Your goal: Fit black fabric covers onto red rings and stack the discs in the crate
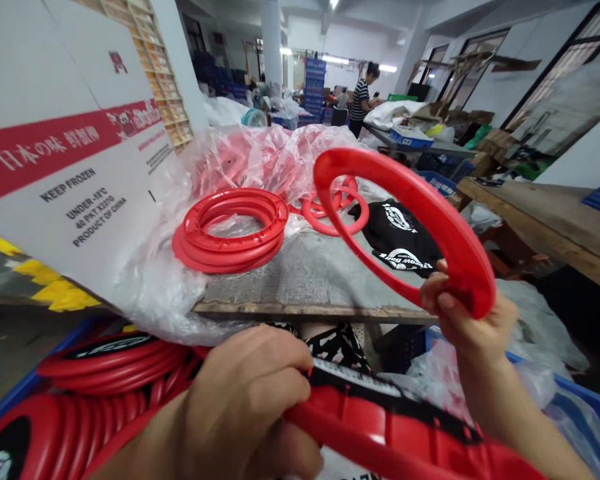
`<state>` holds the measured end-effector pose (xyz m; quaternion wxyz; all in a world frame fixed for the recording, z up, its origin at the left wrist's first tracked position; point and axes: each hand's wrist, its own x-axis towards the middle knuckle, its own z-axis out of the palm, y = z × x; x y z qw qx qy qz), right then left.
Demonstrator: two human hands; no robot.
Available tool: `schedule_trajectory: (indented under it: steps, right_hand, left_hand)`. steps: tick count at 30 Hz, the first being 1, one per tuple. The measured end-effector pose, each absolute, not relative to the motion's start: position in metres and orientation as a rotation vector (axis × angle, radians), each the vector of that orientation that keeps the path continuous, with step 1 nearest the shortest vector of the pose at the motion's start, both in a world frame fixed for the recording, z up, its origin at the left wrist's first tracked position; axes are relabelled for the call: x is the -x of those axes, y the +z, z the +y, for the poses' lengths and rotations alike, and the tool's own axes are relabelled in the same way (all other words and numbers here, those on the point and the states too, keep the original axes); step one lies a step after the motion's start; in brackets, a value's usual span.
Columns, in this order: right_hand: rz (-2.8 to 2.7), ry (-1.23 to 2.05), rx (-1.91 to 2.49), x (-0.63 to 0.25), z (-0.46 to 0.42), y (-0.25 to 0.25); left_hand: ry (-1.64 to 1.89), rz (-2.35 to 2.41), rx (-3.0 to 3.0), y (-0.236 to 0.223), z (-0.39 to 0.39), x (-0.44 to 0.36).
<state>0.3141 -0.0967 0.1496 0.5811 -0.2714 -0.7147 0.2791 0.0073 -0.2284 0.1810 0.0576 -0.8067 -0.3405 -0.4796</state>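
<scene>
My right hand is closed around the lower right part of a plain red plastic ring, raised and tilted above the table edge. Low in front of me, my left hand grips a second red ring with black fabric across it; ribs show on its red underside, and its lower part runs out of frame. A stack of red rings lies on the table. Farther right, several loose thin rings lie beside a pile of black printed fabric.
Finished-looking red discs with black centres fill a blue crate at lower left. A large printed carton stands on the left. Clear plastic bags with red rings cover the table's back. Another person stands at a far table.
</scene>
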Motion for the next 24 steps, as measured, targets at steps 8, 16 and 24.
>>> schedule_trajectory:
  steps: [8, 16, 24]
  right_hand:
    - [-1.591, 1.291, 0.356, -0.301, -0.126, 0.133]
    - [-1.635, 1.496, 0.567, -0.311, -0.14, 0.072]
    - [-1.908, 1.569, 0.557, -0.316, -0.14, 0.032]
  left_hand:
    - [-1.377, -1.175, 2.692, 0.168, -0.253, -0.018]
    - [-1.279, -1.355, 2.61, 0.163, -0.273, -0.015]
    - [-1.085, -1.255, 2.553, 0.132, -0.281, -0.025]
